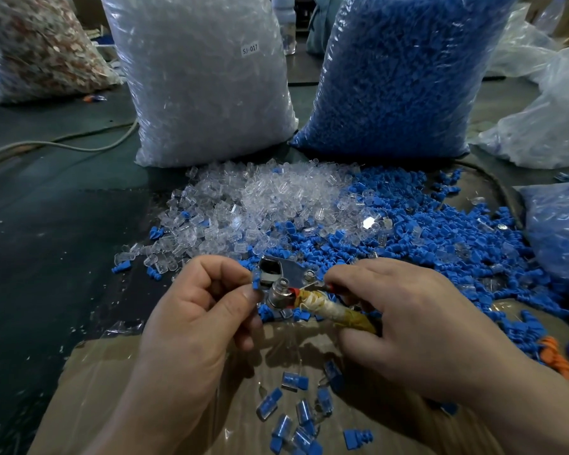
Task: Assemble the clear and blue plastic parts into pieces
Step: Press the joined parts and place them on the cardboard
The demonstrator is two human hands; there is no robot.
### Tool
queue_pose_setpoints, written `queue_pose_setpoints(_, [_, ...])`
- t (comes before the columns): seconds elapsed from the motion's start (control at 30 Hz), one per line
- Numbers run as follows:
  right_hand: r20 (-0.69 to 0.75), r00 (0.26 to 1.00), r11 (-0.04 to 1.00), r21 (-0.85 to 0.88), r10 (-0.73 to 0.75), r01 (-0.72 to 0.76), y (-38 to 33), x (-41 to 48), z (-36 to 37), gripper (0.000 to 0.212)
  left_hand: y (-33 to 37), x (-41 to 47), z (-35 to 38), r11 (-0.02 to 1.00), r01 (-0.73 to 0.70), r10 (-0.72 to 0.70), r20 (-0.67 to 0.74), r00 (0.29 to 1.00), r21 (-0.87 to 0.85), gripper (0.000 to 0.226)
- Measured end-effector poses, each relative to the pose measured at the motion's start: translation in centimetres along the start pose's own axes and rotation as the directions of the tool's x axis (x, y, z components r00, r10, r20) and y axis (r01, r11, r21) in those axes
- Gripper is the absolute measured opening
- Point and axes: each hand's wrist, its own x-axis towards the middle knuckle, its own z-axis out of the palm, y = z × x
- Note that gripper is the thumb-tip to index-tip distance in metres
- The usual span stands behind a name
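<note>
Assembled blue-and-clear pieces (293,418) lay nearest on cardboard (119,372). Left hand (191,310) pinched a blue part (256,284) at a metal tool (288,274); right hand (418,316) curled tight round its taped handle (339,311).

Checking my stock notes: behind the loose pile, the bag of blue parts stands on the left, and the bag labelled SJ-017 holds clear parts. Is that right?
Not quite. The head view shows the bag of blue parts standing on the right, not the left, behind the loose pile. The rest holds: the bag labelled SJ-017, which is the one on the left, does hold clear parts.
</note>
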Motion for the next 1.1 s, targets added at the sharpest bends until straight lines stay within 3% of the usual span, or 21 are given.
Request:
queue_pose_setpoints(0.4, [0.032, 0.999, 0.999, 0.035, 0.016, -0.017, 0.0, -0.2, -0.7, 0.054, -0.5, 0.5, -0.3, 1.0, -0.025, 0.025, 0.0, 1.0, -0.016, 0.012])
queue_pose_setpoints(0.57, [0.053, 0.999, 0.999, 0.047, -0.001, -0.001, 0.7, -0.4, -0.4, 0.072, -0.2, 0.2, -0.3, 0.999, -0.035, 0.036, 0.048, 0.998, -0.012, 0.012])
queue_pose_setpoints(0.7, [0.043, 0.999, 0.998, 0.054, -0.026, 0.024, 0.9, -0.5, -0.3, 0.072, 0.1, 0.0, -0.3, 0.998, -0.057, 0.056, 0.055, 0.997, 0.006, 0.012])
queue_pose_setpoints(0.97, [0.019, 0.999, 0.999, 0.005, -0.045, 0.045, 0.3, -0.6, -0.3, 0.065, -0.1, -0.1, -0.3, 0.994, -0.086, 0.082, 0.054, 0.995, 0.064, 0.014])
queue_pose_setpoints(1.1, [-0.054, 0.997, 0.992, -0.118, -0.051, 0.044, -0.2, -0.8, -0.1, 0.064, -0.1, -0.2, -0.2, 0.993, -0.076, 0.071, 0.054, 0.996, 0.09, 0.015])
